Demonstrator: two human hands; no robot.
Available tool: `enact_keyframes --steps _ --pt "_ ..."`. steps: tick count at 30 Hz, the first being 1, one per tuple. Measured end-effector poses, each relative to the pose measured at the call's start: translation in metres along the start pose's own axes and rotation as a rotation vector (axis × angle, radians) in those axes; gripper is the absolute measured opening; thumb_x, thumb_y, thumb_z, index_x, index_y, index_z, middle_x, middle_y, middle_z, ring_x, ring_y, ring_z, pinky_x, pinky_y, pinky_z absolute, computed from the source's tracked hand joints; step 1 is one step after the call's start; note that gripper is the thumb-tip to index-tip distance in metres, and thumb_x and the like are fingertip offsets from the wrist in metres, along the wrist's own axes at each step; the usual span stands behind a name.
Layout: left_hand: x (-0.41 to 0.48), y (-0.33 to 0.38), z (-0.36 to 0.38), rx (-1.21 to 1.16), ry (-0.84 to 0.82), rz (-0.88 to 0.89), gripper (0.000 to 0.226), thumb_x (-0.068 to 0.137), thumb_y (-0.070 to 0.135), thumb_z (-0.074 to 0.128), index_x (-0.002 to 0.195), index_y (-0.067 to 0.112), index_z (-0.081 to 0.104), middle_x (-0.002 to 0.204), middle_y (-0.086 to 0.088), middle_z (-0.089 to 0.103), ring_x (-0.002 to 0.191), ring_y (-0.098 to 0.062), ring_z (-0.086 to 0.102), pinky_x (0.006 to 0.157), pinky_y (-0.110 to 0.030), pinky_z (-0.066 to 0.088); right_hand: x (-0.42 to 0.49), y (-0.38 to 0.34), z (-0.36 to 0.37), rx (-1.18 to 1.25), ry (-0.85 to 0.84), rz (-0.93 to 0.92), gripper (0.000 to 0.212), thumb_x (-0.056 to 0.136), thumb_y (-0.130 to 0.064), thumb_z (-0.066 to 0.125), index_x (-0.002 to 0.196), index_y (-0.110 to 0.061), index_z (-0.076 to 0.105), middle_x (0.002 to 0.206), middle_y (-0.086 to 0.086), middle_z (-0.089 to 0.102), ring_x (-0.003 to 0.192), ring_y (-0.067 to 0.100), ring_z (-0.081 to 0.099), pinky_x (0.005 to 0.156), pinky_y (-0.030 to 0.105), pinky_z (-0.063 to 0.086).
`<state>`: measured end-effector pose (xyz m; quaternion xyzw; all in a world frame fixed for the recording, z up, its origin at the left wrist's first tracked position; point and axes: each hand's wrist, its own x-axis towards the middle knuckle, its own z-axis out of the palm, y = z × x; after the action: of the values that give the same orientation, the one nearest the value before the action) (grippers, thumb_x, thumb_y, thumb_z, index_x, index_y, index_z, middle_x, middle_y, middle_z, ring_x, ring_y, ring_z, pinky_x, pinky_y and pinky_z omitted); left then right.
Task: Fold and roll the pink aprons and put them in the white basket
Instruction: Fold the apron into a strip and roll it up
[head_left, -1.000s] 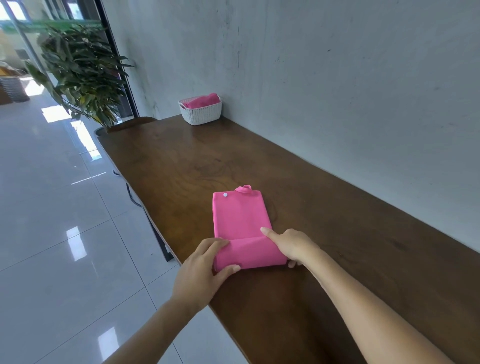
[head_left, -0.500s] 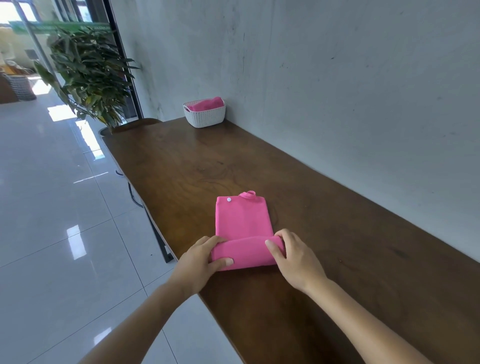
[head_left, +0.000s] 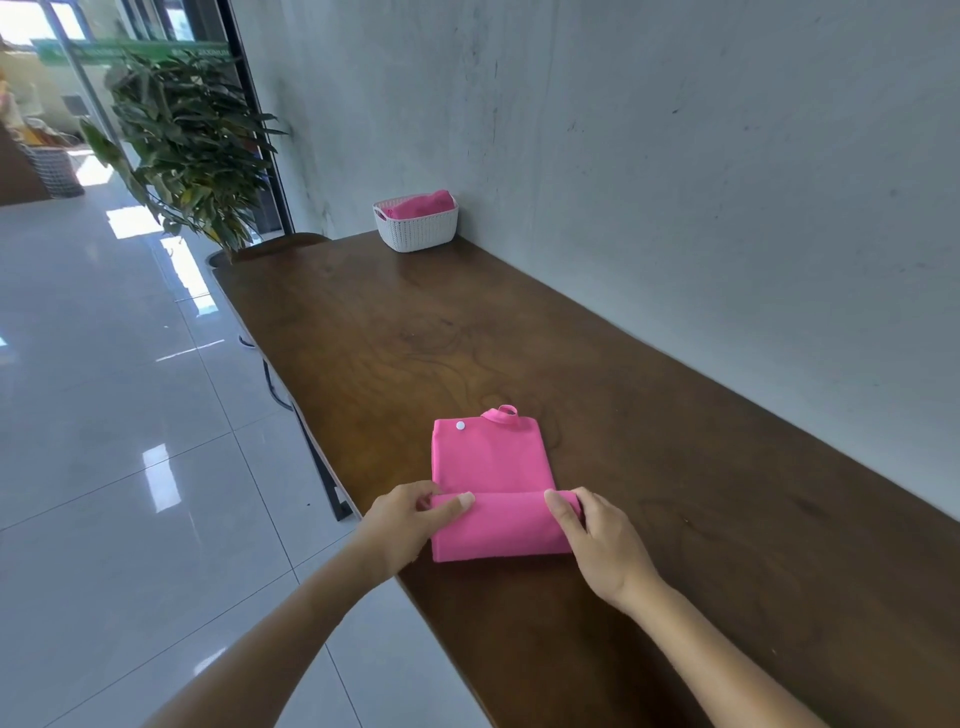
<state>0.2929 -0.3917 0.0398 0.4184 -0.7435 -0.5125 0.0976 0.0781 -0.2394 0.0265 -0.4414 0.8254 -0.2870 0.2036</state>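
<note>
Head view: pink apron (head_left: 491, 467) on wooden table (head_left: 675, 467), near end rolled. Left hand (head_left: 402, 525) and right hand (head_left: 597, 540) pinch roll ends, thumbs on top. White basket (head_left: 418, 231) at far end holds pink cloth.

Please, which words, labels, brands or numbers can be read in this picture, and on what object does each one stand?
On the green sign behind the plant: pale marks, perhaps lettering, too blurred to read.
On the pink apron and the white basket: no text visible.
</note>
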Motion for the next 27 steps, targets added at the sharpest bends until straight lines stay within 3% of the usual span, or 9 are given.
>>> enact_keyframes --steps 5,8,11,13,16,20,23,27 --pt "0.002 0.003 0.017 0.212 0.305 0.021 0.051 0.089 0.073 0.049 0.114 0.03 0.061 0.112 0.01 0.06 0.094 -0.009 0.061 0.078 -0.032 0.06 0.015 -0.014 -0.01 -0.014 -0.106 0.122 0.083 0.087 -0.083 0.023 0.124 -0.018 0.06 0.115 -0.002 0.065 0.097 0.011 0.06 0.067 0.022 0.046" --pt "-0.003 0.003 0.019 0.318 0.392 0.112 0.058 0.09 0.073 0.042 0.126 0.03 0.058 0.121 0.011 0.055 0.103 -0.007 0.055 0.085 -0.028 0.056 0.024 -0.015 -0.013 -0.025 -0.147 0.169 0.087 0.087 -0.084 0.025 0.131 -0.017 0.059 0.123 0.003 0.065 0.105 0.019 0.061 0.075 0.03 0.046" --pt "-0.008 -0.002 0.019 0.392 0.392 0.227 0.066 0.088 0.077 0.037 0.134 0.033 0.052 0.129 0.016 0.051 0.116 -0.005 0.047 0.096 -0.028 0.051 0.033 -0.015 -0.015 0.009 -0.149 0.224 0.077 0.084 -0.087 0.03 0.112 -0.02 0.056 0.104 0.003 0.066 0.087 0.02 0.064 0.078 0.036 0.052" --pt "-0.01 -0.006 0.02 0.432 0.374 0.287 0.065 0.09 0.075 0.043 0.14 0.034 0.046 0.137 0.017 0.045 0.122 -0.004 0.04 0.099 -0.027 0.049 0.038 -0.018 -0.017 0.017 -0.149 0.246 0.069 0.086 -0.085 0.032 0.107 -0.022 0.05 0.101 0.001 0.063 0.07 0.018 0.065 0.066 0.032 0.051" --pt "-0.01 -0.013 0.022 0.465 0.355 0.354 0.072 0.088 0.076 0.051 0.145 0.034 0.039 0.144 0.017 0.04 0.127 -0.005 0.037 0.101 -0.027 0.048 0.045 -0.025 -0.018 -0.061 -0.175 0.267 0.07 0.089 -0.083 0.028 0.112 -0.02 0.051 0.099 0.0 0.062 0.058 0.017 0.065 0.059 0.03 0.05" --pt "-0.004 -0.013 0.023 0.365 0.357 0.309 0.072 0.085 0.069 0.061 0.143 0.032 0.04 0.139 0.016 0.045 0.123 -0.004 0.043 0.098 -0.026 0.05 0.05 -0.034 -0.02 -0.106 -0.207 0.303 0.073 0.091 -0.081 0.024 0.12 -0.018 0.049 0.099 0.001 0.06 0.057 0.016 0.065 0.058 0.029 0.051" --pt "0.0 -0.012 0.018 0.379 0.321 0.305 0.067 0.087 0.065 0.064 0.141 0.032 0.043 0.135 0.015 0.049 0.117 -0.006 0.049 0.095 -0.028 0.053 0.049 -0.038 -0.015 -0.256 -0.106 0.223 0.072 0.094 -0.077 0.019 0.12 -0.018 0.052 0.106 0.002 0.065 0.075 0.017 0.062 0.059 0.03 0.045" --pt "0.004 -0.007 0.01 0.398 0.231 0.284 0.062 0.089 0.062 0.063 0.139 0.032 0.045 0.127 0.016 0.05 0.109 -0.006 0.054 0.09 -0.029 0.055 0.038 -0.034 -0.005 -0.382 0.195 -0.085 0.042 0.102 -0.058 0.023 0.105 -0.025 0.048 0.099 -0.007 0.058 0.082 0.01 0.056 0.052 0.017 0.03"
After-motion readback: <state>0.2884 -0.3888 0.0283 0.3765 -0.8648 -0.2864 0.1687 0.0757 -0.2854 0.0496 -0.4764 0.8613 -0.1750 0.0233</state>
